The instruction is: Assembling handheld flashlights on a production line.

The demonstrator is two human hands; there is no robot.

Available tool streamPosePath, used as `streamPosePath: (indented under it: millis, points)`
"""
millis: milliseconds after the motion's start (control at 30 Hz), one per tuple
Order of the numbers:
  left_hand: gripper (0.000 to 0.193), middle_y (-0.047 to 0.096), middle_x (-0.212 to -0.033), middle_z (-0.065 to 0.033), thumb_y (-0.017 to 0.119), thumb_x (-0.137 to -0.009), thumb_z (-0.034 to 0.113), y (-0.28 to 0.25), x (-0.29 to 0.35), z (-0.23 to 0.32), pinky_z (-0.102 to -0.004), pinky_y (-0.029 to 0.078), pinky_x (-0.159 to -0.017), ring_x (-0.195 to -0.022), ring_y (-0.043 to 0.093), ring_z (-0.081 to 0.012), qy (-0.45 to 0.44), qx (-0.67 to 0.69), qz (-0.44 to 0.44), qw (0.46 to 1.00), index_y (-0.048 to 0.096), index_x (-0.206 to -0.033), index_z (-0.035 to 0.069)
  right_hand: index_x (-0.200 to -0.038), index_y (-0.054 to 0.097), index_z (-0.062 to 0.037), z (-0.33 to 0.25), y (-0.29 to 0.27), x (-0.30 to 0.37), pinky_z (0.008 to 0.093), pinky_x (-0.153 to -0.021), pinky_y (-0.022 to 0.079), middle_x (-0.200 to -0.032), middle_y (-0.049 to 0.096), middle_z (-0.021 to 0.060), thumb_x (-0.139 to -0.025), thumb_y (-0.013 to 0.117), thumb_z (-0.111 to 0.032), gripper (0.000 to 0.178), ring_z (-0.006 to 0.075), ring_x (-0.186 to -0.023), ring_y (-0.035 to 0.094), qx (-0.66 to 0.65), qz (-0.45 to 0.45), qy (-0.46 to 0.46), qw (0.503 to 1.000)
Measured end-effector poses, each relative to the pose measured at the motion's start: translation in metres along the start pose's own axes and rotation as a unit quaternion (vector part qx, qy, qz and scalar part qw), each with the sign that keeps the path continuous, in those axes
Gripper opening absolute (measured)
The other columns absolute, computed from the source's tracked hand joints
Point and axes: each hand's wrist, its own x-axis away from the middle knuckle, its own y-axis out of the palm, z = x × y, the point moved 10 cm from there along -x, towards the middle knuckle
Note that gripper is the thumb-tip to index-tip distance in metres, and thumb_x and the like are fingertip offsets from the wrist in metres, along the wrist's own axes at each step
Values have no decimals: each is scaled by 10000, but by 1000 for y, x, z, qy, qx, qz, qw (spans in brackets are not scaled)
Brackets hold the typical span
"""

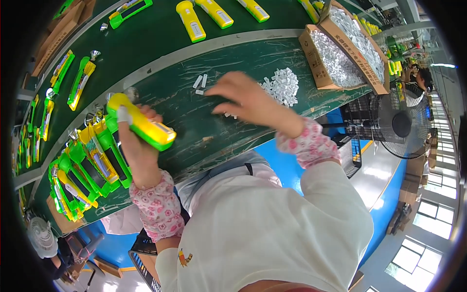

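My left hand is wrapped round a yellow and green flashlight, holding it above the green workbench. Over the middle of the bench is my right hand, slightly blurred, with thumb and fingers apart and nothing seen between them. Just beyond its fingertips lie three small white plastic pieces. A heap of similar white pieces lies to the right of that hand, and a few more show partly under it. Several green and yellow flashlights stand packed together left of my left hand.
Two cardboard boxes full of small white pieces sit at the bench's right end. Beyond a grey rail, more flashlights lie on a green surface. A black fan stands at the right, near a black crate.
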Motion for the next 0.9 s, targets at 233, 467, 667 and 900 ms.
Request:
streamPosePath:
  millis: [233, 467, 667, 900]
  points:
    - [528, 527, -1111, -176, 643, -897, 352, -2, -12, 1, -387, 500, -837, -948, 563, -265, 15, 25, 0, 1000, 407, -1228, 15, -991, 642, -73, 60, 14, 52, 382, -761, 472, -929, 576, 92, -792, 684, -103, 205, 300, -915, 546, 34, -144, 51, 988]
    - [431, 482, -1238, -168, 459, -1000, 271, 1, -12, -10, -482, 379, -1064, -1113, 521, -288, 36, -22, -37, 998, 343, -1331, 21, -971, 651, -65, 63, 20, 47, 372, -745, 481, -901, 568, 93, -795, 674, -57, 177, 289, -904, 563, 36, -143, 66, 987]
    - [407, 570, -1132, -199, 436, -1000, 275, 17, 2, -30, -493, 461, -979, -1055, 597, -333, 24, -60, -50, 997, 386, -1284, -12, -897, 666, -51, 82, 11, 22, 333, -639, 483, -800, 575, 101, -752, 681, -76, 148, 250, -697, 592, -83, -75, 183, 977]
    - [374, 534, -1219, -207, 428, -996, 168, 24, 20, -35, -492, 499, -940, -1138, 565, -336, 18, -48, -74, 996, 364, -1325, 2, -839, 590, -36, 88, 24, 0, 277, -581, 458, -792, 573, 66, -723, 767, -66, 214, 161, -663, 573, -68, -77, 176, 979]
